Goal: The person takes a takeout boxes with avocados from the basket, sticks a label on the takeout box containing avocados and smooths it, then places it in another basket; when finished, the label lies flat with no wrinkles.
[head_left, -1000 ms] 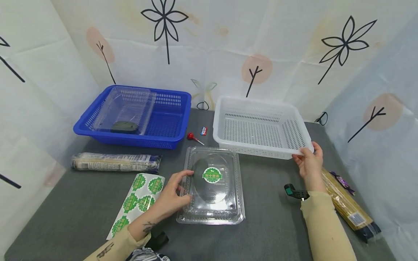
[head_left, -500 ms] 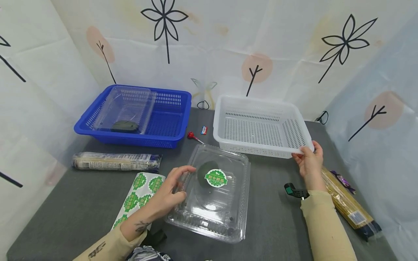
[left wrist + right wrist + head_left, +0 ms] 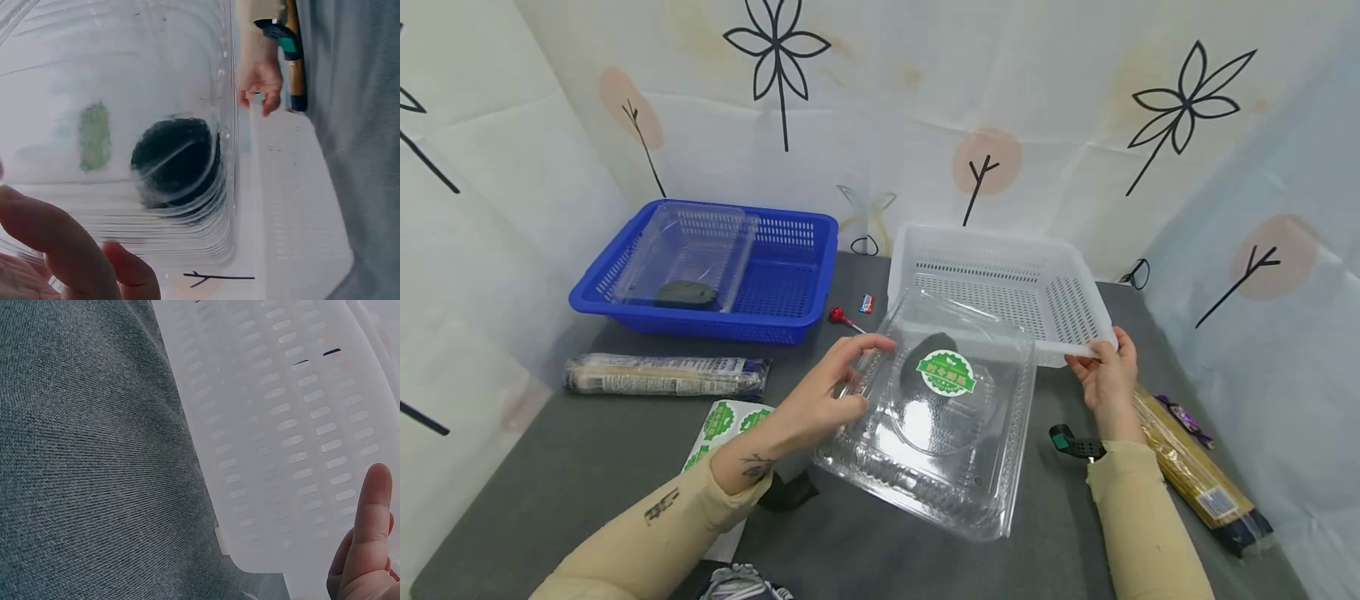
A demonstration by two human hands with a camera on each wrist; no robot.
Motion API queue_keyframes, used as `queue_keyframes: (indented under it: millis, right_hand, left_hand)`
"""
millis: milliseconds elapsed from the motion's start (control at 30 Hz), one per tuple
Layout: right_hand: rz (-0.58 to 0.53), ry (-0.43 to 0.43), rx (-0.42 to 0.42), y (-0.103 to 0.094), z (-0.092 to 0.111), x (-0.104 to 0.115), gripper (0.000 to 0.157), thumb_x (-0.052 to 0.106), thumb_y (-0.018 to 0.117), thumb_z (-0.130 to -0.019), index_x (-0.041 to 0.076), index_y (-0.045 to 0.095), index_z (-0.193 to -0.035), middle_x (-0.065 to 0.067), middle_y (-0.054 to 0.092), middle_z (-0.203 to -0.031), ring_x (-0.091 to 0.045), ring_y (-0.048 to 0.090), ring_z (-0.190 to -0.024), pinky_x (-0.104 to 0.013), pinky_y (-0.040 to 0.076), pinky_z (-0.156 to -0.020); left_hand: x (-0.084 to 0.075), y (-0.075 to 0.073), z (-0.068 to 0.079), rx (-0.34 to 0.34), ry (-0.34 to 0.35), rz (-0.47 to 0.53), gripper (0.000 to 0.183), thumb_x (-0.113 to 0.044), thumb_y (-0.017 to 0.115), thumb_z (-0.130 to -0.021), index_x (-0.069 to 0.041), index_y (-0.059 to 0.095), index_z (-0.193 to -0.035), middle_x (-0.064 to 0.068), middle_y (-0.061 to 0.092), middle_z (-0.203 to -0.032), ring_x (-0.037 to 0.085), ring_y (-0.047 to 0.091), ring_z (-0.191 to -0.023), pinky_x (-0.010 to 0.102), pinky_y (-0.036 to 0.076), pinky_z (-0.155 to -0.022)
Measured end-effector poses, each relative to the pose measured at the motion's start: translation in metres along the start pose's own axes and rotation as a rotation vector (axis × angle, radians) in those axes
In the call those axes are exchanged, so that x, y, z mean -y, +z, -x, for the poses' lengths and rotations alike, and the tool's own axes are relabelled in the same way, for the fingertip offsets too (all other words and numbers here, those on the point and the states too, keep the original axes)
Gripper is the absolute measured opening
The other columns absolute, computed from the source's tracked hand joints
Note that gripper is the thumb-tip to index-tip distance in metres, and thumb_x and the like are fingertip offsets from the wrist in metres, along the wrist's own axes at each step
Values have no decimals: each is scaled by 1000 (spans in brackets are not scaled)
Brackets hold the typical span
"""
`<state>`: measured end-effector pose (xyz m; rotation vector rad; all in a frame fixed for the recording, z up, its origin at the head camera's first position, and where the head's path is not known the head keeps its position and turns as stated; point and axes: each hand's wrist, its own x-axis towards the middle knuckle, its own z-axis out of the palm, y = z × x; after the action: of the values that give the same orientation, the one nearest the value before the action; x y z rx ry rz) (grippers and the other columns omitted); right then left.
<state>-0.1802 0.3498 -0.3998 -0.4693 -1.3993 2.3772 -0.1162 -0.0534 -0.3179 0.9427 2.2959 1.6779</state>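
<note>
My left hand (image 3: pixel 816 396) pinches the left edge of a clear plastic clamshell box (image 3: pixel 977 433), held tilted above the table. A round green-and-white sticker (image 3: pixel 947 372) is on its lid. Through the plastic, a dark rounded thing (image 3: pixel 178 165) shows in the left wrist view; its kind is unclear. The box's far edge overlaps the front of a white perforated plastic basket (image 3: pixel 1000 250) in the head view. At the basket's near right corner, my right hand (image 3: pixel 1107 375) grips the rim. The right wrist view has the basket's slotted side (image 3: pixel 281 425) close by.
A blue basket (image 3: pixel 790 287) at the back left holds another clear box (image 3: pixel 700 242). Before it lies a wrapped noodle pack (image 3: pixel 666 375); a sticker sheet (image 3: pixel 718 425) is beside my left arm. A lollipop (image 3: pixel 837 315) lies between the baskets, a golden package (image 3: pixel 1195 467) far right.
My left hand has lifted the clear box off the table, turned it and moved it right and towards the white basket. My right hand stays at the basket's corner.
</note>
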Motion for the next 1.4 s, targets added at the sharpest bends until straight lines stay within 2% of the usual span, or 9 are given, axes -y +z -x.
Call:
queue_keyframes:
  millis: [200,400,500,633,700,833,1067,1233,1400]
  right_hand:
    - [-114,32,50,0,2,2,37,1,39,-87,18,31,-119,-11,41,-116,-20,60,-62,-32,51,-51]
    - [-112,10,1,1,-1,1,34,0,33,-86,17,35,-116,-8,41,-111,-15,54,-63,-24,47,-49]
    - [-113,10,-8,0,-1,2,36,-1,30,-85,18,35,-115,-4,39,-109,-12,50,-70,-23,44,-50]
    - [-80,32,24,-2,1,3,35,0,30,-85,18,36,-114,-5,40,-103,-15,52,-65,-28,50,-53]
    - [-68,31,45,-3,2,4,33,1,32,-86,17,37,-113,-6,40,-100,-18,52,-58,-31,51,-54]
    - [-37,19,57,-3,4,5,30,3,34,-88,18,39,-114,-8,43,-102,-18,53,-57,-32,52,-57]
    - [-41,13,85,-3,3,7,29,3,35,-90,17,38,-116,-14,42,-115,-19,57,-66,-32,52,-60]
    - [-66,4,121,-5,4,7,30,1,32,-90,14,37,-116,-14,43,-112,-20,58,-65,-33,52,-59]
    - [-57,7,115,-6,3,8,32,2,32,-90,16,37,-117,-12,45,-110,-20,58,-67,-33,52,-60]
  left_hand:
    - [-9,7,-43,-60,52,70,63,-4,42,-65,-17,39,-127,2,31,-127,20,40,-58,26,35,-39]
    - [-8,19,-99,-152,71,126,62,-2,43,-64,-13,41,-125,9,34,-121,11,30,-41,23,29,-35]
    - [-7,27,-128,-189,60,117,60,-3,44,-64,-14,43,-123,8,36,-125,10,40,-52,23,32,-38]
    - [-5,38,-162,-247,5,55,56,-9,51,-67,-17,46,-122,7,38,-126,14,42,-100,25,40,-62]
    - [-3,43,-179,-258,-14,30,54,-12,53,-68,-17,46,-121,7,43,-122,17,41,-106,27,40,-70]
    - [5,54,-207,-251,-103,12,53,-15,56,-70,-20,45,-122,8,44,-111,20,48,-83,27,44,-60]
    - [28,67,-238,-242,-240,17,53,-20,58,-71,-24,43,-122,10,42,-110,13,40,-49,23,41,-43]
    - [42,75,-249,-209,-307,83,53,-19,57,-73,-23,41,-124,8,52,-93,10,29,-37,23,34,-33]
    - [51,83,-257,-189,-363,47,52,-22,57,-73,-26,41,-123,8,58,-78,10,25,-35,22,31,-31]
